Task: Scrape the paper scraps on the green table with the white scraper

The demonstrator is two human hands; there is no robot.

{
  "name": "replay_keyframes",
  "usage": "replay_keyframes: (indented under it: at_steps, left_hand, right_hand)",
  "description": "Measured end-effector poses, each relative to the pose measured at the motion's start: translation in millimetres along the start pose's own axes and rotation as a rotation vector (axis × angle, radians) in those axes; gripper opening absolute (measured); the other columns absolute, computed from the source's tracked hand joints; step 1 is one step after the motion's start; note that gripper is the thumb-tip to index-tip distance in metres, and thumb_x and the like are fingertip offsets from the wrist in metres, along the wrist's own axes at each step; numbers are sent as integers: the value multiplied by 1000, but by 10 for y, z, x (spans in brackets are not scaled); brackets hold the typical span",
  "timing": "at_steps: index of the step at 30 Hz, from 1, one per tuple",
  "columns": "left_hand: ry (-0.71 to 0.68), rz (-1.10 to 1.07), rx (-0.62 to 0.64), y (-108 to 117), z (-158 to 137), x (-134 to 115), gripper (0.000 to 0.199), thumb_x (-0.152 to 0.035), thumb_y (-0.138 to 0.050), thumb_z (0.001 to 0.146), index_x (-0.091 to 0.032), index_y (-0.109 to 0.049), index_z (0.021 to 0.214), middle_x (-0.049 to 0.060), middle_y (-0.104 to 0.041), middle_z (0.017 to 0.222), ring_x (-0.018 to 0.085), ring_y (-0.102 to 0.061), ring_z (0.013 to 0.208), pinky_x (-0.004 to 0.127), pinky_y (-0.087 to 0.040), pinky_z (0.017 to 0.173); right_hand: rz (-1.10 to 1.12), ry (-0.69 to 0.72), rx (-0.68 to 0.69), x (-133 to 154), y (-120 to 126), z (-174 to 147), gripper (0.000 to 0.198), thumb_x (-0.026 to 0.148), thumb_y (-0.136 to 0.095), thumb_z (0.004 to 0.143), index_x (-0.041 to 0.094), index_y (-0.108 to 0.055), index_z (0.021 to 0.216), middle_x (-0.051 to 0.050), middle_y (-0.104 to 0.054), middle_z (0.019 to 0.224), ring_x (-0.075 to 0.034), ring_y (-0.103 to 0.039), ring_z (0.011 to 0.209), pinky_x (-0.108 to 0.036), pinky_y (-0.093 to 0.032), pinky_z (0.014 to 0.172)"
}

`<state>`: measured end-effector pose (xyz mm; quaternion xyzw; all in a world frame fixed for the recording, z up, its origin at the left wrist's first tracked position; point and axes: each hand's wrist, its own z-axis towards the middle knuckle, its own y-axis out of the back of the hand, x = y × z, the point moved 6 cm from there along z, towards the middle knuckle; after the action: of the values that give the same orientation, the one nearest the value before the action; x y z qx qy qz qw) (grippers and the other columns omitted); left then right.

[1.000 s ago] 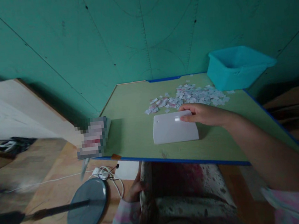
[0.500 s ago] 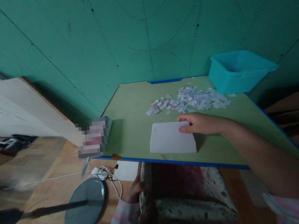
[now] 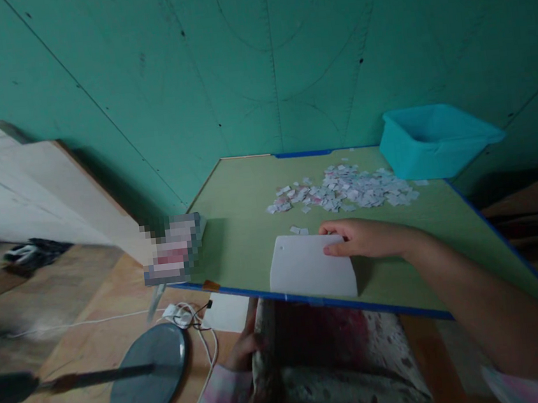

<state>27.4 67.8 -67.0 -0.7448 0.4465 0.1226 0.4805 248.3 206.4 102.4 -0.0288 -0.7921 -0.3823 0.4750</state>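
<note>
My right hand (image 3: pixel 345 238) grips a white plastic scraper (image 3: pixel 312 266) by its right upper corner, thumb on the front and fingers behind. The scraper's long edge rests at the blue-taped front edge of the pale green board (image 3: pixel 247 229). A few paper scraps (image 3: pixel 299 230) lie just behind it, and a larger heap of small white and pinkish paper pieces (image 3: pixel 349 188) lies farther back. Low in the view, my left hand (image 3: pixel 243 350) is closed on the left edge of a dark, paint-stained container (image 3: pixel 347 376) below the board. Its fingers are partly hidden.
A turquoise plastic bin (image 3: pixel 436 145) stands at the board's back right corner, against the green wall (image 3: pixel 283 65). At the left front corner is a pixelated box (image 3: pixel 175 250). A round grey stand base (image 3: pixel 148 378) and white cables (image 3: pixel 199 321) are at lower left.
My right hand has drawn the scraper toward me, to the board's front edge. Several scraps now show behind it. My left hand stays in place; the view has tilted slightly up.
</note>
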Motion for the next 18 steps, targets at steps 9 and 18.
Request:
replay_keyframes:
  at_steps: [9,18]
  left_hand:
    - [-118,41,62,-292,-41,-54,57,-13,-59,47,-21,-67,103,8,-72,97,32,-54,108,34,-48,76]
    - [-99,13,34,-172,-42,6,53,-10,-61,50,-24,-69,100,4,-73,95,29,-57,104,33,-47,79]
  right_hand:
    - [37,32,160,87,-98,-44,26,41,-50,78,17,-50,88,-1,-56,80,-11,-51,70,-22,-37,59]
    - [485,-10,-957,-227,693,-189,40,54,-48,75,24,-45,101,-5,-57,91,-19,-54,81,-30,-42,61]
